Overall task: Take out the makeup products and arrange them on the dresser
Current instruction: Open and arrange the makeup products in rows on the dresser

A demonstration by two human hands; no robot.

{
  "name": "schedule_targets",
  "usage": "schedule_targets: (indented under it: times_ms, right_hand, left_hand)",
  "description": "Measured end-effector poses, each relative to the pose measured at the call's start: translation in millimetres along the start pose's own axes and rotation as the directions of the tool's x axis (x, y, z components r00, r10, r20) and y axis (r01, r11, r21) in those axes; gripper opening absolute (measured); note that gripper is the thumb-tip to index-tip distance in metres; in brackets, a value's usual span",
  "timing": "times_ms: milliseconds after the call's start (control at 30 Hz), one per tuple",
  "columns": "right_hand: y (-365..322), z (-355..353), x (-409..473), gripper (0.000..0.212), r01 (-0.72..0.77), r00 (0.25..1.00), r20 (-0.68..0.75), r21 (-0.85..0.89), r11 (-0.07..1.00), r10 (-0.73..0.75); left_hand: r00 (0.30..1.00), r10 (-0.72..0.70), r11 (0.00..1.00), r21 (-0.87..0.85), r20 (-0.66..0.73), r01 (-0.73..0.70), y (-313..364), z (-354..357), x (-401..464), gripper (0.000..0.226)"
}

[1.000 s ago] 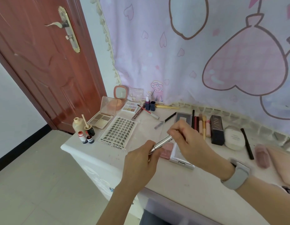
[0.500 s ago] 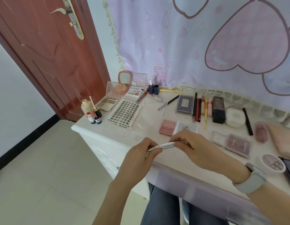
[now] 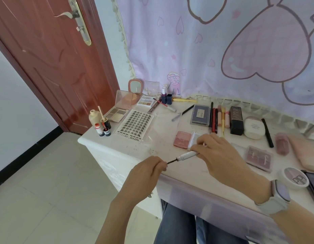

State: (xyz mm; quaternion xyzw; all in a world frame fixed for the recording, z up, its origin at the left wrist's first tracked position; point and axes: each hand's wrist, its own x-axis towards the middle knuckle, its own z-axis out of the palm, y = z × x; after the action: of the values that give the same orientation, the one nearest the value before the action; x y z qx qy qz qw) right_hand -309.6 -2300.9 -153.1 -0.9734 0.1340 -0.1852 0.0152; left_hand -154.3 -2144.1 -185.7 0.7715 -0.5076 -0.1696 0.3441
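— So, what is different from half a second ago?

— The silver pen (image 3: 187,154) has come apart. Earlier both hands met on one closed stick; now the left hand (image 3: 146,171) has drawn away to the left, pinching the cap end in curled fingers, and a thin dark wand (image 3: 171,161) shows between the two hands.

— And the right hand (image 3: 217,152)?

— Its fingers curl round the silver barrel, holding it just above the front edge of the dresser (image 3: 117,152). A pale watch (image 3: 277,196) sits on that wrist.

— Did anything on the dresser shift?

— No. The pink compact (image 3: 182,139) lies just behind the right hand, touching a white case that the fingers partly hide. The lash card (image 3: 136,125) stays near the left end, with small bottles (image 3: 101,128) beside it. The row of pencils (image 3: 217,118) and the black box (image 3: 236,120) stay farther back, by the curtain (image 3: 205,50).

— The view?

— It has tilted slightly; the person's jeans (image 3: 179,226) show more below the dresser edge.
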Motion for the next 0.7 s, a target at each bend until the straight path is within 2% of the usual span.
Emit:
schedule_targets:
  times_ms: [100,233,333,400,500,567,633,700]
  right_hand:
    - [14.3,-5.2,0.1,0.026,-0.027,0.995,-0.094,0.019,0.999,0.028]
    - [20.7,-6.0,0.3,0.030,-0.071,0.991,-0.109,0.009,0.997,0.072]
    - [31.6,-9.9,1.1,0.028,-0.086,0.990,-0.113,-0.030,0.996,0.082]
    - [46.7,-14.3,1.4,0.023,-0.150,0.978,-0.147,-0.006,0.989,0.147]
    - [65.3,-19.5,8.1,0.024,-0.351,0.902,-0.166,0.258,0.900,0.399]
    - [69.5,-18.0,17.9,0.030,-0.435,0.814,-0.120,0.523,0.733,0.568]
    - [70.9,-13.9,31.5,0.027,-0.439,0.757,-0.090,0.664,0.606,0.647]
    - [73.4,-11.9,47.5,0.016,-0.409,0.739,-0.080,0.736,0.540,0.668]
  left_hand:
    - [0.999,0.004,0.997,-0.076,-0.051,-0.008,-5.0,-4.3,6.4,0.028]
    - [0.999,-0.018,0.985,-0.173,-0.049,0.009,-3.7,0.8,19.2,0.025]
    - [1.000,-0.014,0.983,-0.184,-0.011,0.011,-2.5,-0.7,28.3,0.026]
    - [0.999,-0.022,0.983,-0.185,-0.039,0.014,-6.0,-8.5,32.3,0.029]
    - [0.974,-0.081,0.946,-0.323,-0.210,0.010,-12.2,-21.8,38.9,0.032]
    - [0.953,-0.136,0.887,-0.462,-0.270,-0.004,-8.6,-24.0,48.0,0.038]
    - [0.949,-0.160,0.833,-0.552,-0.271,-0.017,1.2,-23.3,62.8,0.036]
    - [0.949,-0.157,0.806,-0.590,-0.274,-0.037,12.5,-25.2,84.0,0.027]
